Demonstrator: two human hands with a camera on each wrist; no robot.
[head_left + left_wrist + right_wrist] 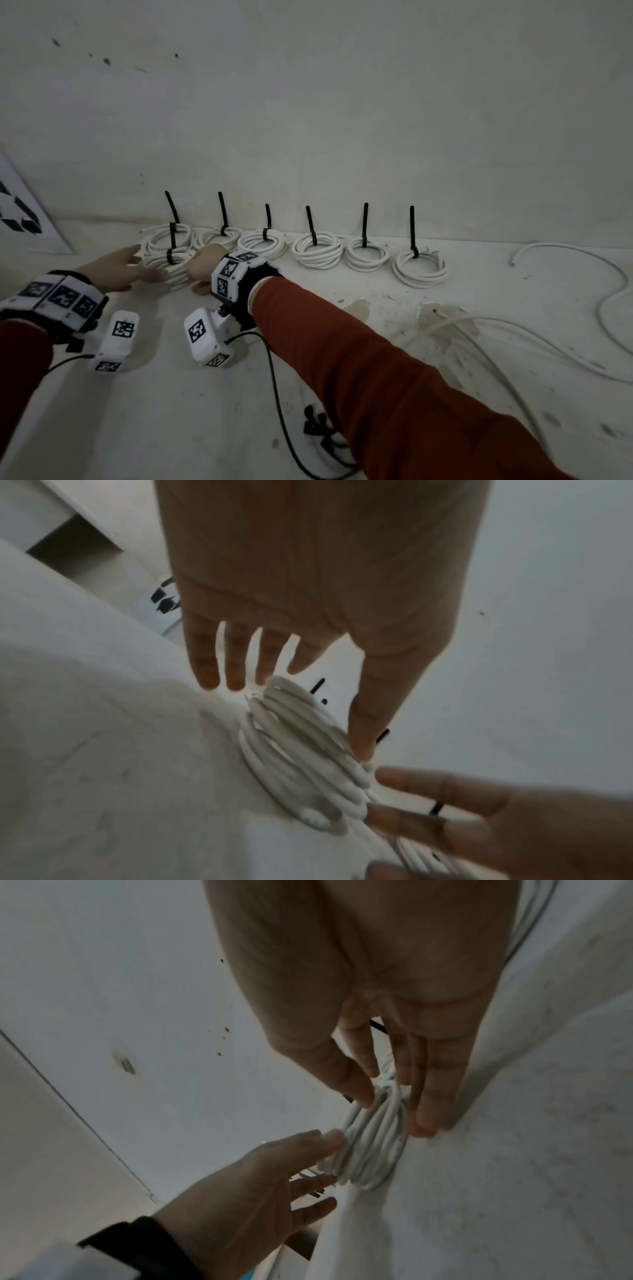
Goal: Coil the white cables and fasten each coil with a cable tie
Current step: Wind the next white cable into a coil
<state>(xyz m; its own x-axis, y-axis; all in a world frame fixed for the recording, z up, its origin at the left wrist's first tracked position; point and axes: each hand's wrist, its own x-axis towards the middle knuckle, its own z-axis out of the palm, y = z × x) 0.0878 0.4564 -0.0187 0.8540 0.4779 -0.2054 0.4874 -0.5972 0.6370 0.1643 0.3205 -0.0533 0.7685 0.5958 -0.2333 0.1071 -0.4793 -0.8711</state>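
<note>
Both hands, left hand and right hand, fingers straight, flank the tied white round cable coil; placement step, loose white cable judged next.

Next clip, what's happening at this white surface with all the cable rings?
A person in red sleeves is setting a tied coil of white cable down in front of a row of six finished white coils, each bound with a black cable tie. The left hand and right hand flank it with straight fingers touching its sides. Loose uncoiled white cable lies to the right, and a bunch of spare black ties sits nearer the person.
</note>
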